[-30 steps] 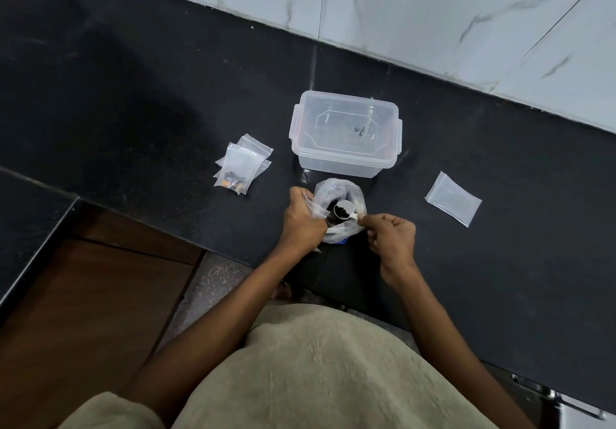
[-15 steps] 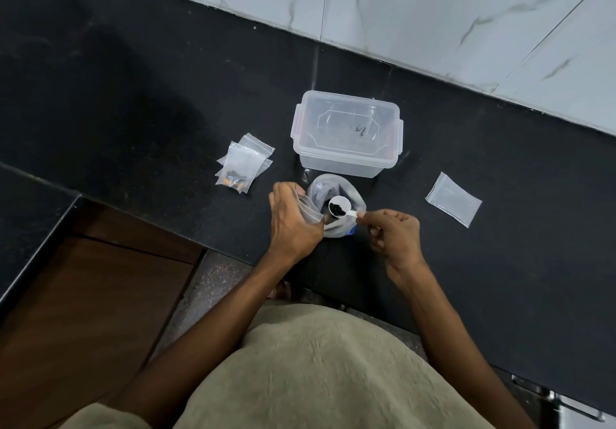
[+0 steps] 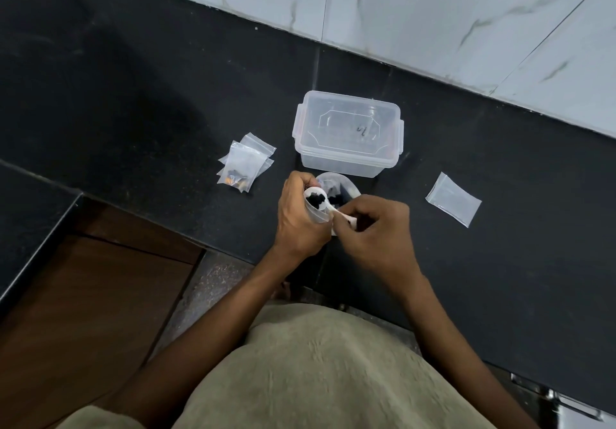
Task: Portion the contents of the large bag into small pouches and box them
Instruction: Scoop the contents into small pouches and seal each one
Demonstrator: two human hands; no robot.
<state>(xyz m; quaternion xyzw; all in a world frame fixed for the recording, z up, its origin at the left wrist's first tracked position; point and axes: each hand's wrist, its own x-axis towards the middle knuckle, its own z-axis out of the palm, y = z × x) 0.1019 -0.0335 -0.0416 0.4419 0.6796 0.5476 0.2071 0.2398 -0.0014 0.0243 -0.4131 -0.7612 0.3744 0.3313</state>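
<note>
On the black surface (image 3: 166, 102), just in front of the lidded clear box (image 3: 348, 137), the large bag (image 3: 346, 188) stands open. Beside it the left hand (image 3: 300, 215) grips a small pouch (image 3: 316, 217), while the right hand (image 3: 373, 228) pinches a white spoon (image 3: 318, 197) (loaded with dark bits) over the pouch's mouth. Filled pouches (image 3: 243, 168) lie left; an empty pouch (image 3: 453, 199) lies right.
</note>
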